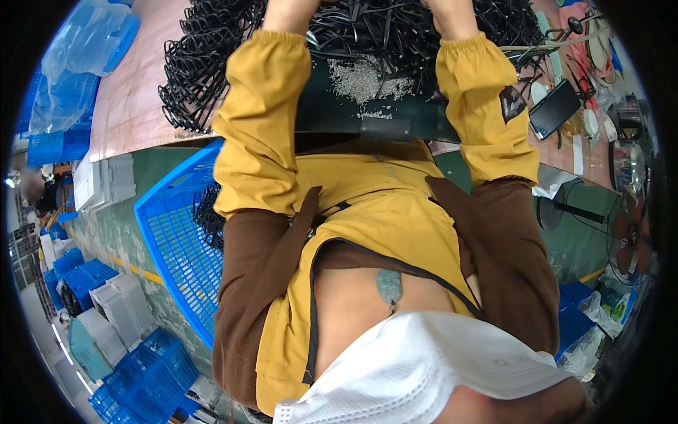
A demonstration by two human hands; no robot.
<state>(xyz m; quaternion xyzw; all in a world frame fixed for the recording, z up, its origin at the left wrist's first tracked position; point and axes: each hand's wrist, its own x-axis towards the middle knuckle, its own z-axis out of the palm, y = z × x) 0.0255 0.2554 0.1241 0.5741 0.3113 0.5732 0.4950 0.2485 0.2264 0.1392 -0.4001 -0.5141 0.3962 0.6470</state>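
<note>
My left hand (289, 15) and my right hand (453, 18) reach over a heap of thin black plastic strips or cords (374, 32) at the top edge of the head view. The frame cuts off their fingers, so what they hold, if anything, is out of sight. Yellow sleeve covers wrap both forearms. To the left of my left hand lie looped black bundles (194, 71) in a stack. Between my forearms, small whitish bits (364, 79) are scattered on a dark green work surface (318, 106).
A dark rectangular piece (385, 128) sits at the table's near edge. On the right are a black phone (554, 109) and tangled cords. A blue basket (176, 233) with black bundles stands by my left side. A fan (628, 233) is at far right; blue crates (145, 378) fill the lower left.
</note>
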